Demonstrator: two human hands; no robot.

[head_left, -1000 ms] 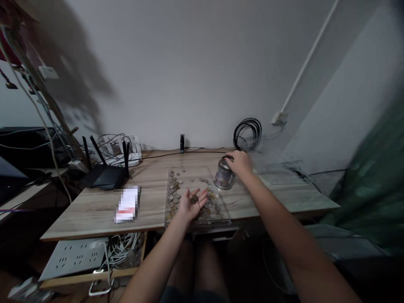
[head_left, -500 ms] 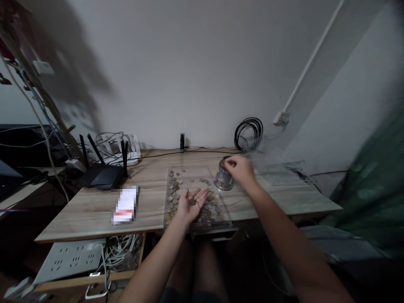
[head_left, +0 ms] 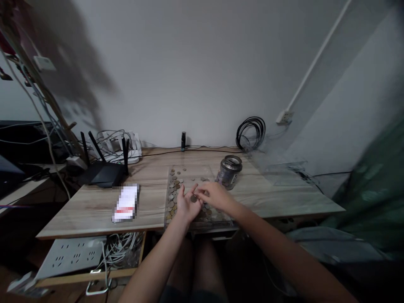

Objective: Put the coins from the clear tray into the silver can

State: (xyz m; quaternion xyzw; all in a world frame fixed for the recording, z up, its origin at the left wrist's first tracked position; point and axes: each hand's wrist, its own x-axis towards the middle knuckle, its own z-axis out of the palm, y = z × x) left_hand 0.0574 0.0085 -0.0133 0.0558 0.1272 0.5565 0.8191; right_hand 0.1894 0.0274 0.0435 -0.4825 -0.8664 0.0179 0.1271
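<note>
Wood-grain table [head_left: 151,198] against a plain wall carries a clear tray [head_left: 221,216] strewn with coins. Over it the left hand [head_left: 186,205] lies palm up and open, a coin [head_left: 193,198] flat on it, face upward; round, it has no long axis to speak of. The right hand [head_left: 214,195] pinches at that coin, fingers closing. A loose pinch could drop it among the tray's coins. Beyond the right hand stands a tin [head_left: 229,171], slot upward.

We see a plain grey wall [head_left: 189,63] filling the upper frame, a pale wooden desk [head_left: 94,208] across the middle, a black router [head_left: 102,172] at left, coiled black cable [head_left: 251,132] right of centre, green fabric [head_left: 375,189] at far right.
</note>
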